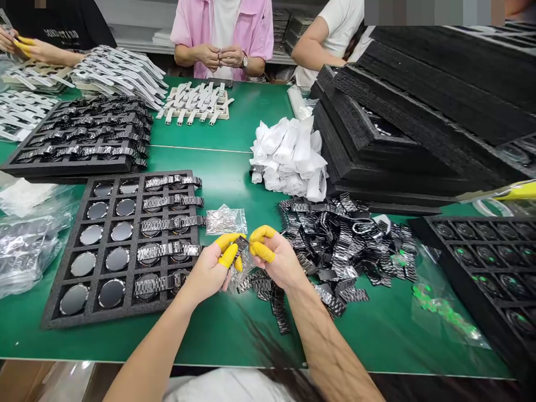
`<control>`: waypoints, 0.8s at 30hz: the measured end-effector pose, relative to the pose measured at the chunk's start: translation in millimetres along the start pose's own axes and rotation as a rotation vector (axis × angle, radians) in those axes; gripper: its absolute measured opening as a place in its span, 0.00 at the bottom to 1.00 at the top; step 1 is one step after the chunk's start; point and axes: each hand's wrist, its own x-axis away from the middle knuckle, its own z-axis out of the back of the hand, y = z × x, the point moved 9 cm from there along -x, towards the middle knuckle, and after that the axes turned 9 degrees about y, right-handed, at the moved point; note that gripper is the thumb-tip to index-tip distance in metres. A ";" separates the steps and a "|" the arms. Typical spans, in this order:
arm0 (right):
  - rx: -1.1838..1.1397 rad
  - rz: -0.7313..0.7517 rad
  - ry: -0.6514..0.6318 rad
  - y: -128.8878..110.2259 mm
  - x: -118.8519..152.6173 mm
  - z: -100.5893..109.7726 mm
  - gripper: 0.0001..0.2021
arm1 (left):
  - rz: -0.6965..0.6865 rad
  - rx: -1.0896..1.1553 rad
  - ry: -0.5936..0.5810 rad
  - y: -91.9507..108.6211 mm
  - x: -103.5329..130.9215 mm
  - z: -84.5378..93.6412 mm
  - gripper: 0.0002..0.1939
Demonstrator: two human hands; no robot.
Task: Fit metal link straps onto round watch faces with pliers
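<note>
My left hand (213, 268), with yellow finger cots, pinches a black metal watch band (242, 244) near the table's middle. Close beside it, the yellow-tipped fingers of my right hand (280, 261) are pressed together at the band's end; whatever they grip is too small to make out. Just behind my hands lies a clear zip bag of thin metal pins (226, 219). A heap of black link bands (335, 245) spreads to the right. On the left, a black foam tray (62, 273) holds round watch heads in its left columns, with bands across its right side.
White-wrapped bundles (288, 156) lie ahead, beside tall stacked black foam trays (377, 162). Another watch tray (435, 245) and a bag of green dots (448, 312) are at right. Plastic bags (25, 251) and a banded tray (84, 159) are left. Several people sit opposite.
</note>
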 end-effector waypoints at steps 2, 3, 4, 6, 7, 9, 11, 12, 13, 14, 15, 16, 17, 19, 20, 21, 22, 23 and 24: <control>-0.068 -0.052 -0.001 2.2 0.5 -4.7 0.24 | -0.003 -0.015 -0.025 -3.2 0.2 -2.4 0.28; -0.086 -0.062 -0.004 1.6 0.3 -5.8 0.24 | -0.006 -0.018 -0.030 -4.1 0.2 -2.5 0.28; -0.098 -0.061 0.000 0.1 -0.1 -5.8 0.24 | -0.009 -0.023 -0.032 -4.5 0.2 -2.2 0.28; -0.102 -0.040 0.020 -4.4 -0.9 -3.6 0.23 | -0.020 -0.031 -0.030 -3.3 0.2 -0.9 0.28; -0.096 -0.026 0.030 -6.7 -1.0 -2.3 0.23 | -0.025 -0.032 -0.029 -2.1 0.3 -0.3 0.28; -0.079 0.005 0.043 -10.9 -0.5 -0.7 0.22 | -0.024 -0.024 -0.021 0.0 0.4 1.1 0.28; -0.068 0.021 0.035 -12.6 0.1 -1.2 0.22 | -0.015 -0.005 -0.014 0.9 0.3 2.2 0.27; -0.064 0.022 0.027 -12.4 0.2 -1.9 0.22 | -0.011 0.002 -0.013 0.8 0.2 2.3 0.27; -0.058 0.016 0.017 -11.3 0.0 -2.8 0.22 | -0.009 0.005 -0.013 0.4 0.1 2.3 0.27; -0.050 0.007 0.008 -9.3 -0.4 -3.7 0.22 | -0.008 0.007 -0.012 -0.3 0.0 2.2 0.27; -0.040 -0.002 0.000 -7.1 -0.8 -4.5 0.22 | -0.006 0.008 -0.013 -1.1 -0.2 1.8 0.26; -0.030 -0.002 0.000 -5.2 -1.2 -4.7 0.21 | -0.004 0.012 -0.012 -1.9 -0.2 1.4 0.27; -0.016 0.010 0.007 -4.0 -1.4 -4.2 0.21 | 0.000 0.020 -0.011 -2.5 -0.2 0.7 0.27; 0.040 0.087 0.062 -5.3 -0.9 0.2 0.21 | 0.026 0.067 -0.033 -3.2 0.6 -3.2 0.28; 0.088 0.161 0.110 -8.9 0.4 4.1 0.20 | 0.054 0.109 -0.055 -3.6 1.5 -6.4 0.28; 0.144 0.252 0.165 -14.2 2.8 8.5 0.20 | 0.092 0.162 -0.083 -3.9 2.8 -10.2 0.28; 0.203 0.352 0.214 -20.5 6.3 12.1 0.19 | 0.134 0.219 -0.111 -4.0 4.3 -14.1 0.27; 0.257 0.446 0.246 -26.5 10.1 14.1 0.19 | 0.173 0.276 -0.137 -3.5 5.9 -17.6 0.26; 0.297 0.530 0.262 -31.9 13.8 14.9 0.18 | 0.204 0.328 -0.154 -2.5 7.2 -20.0 0.25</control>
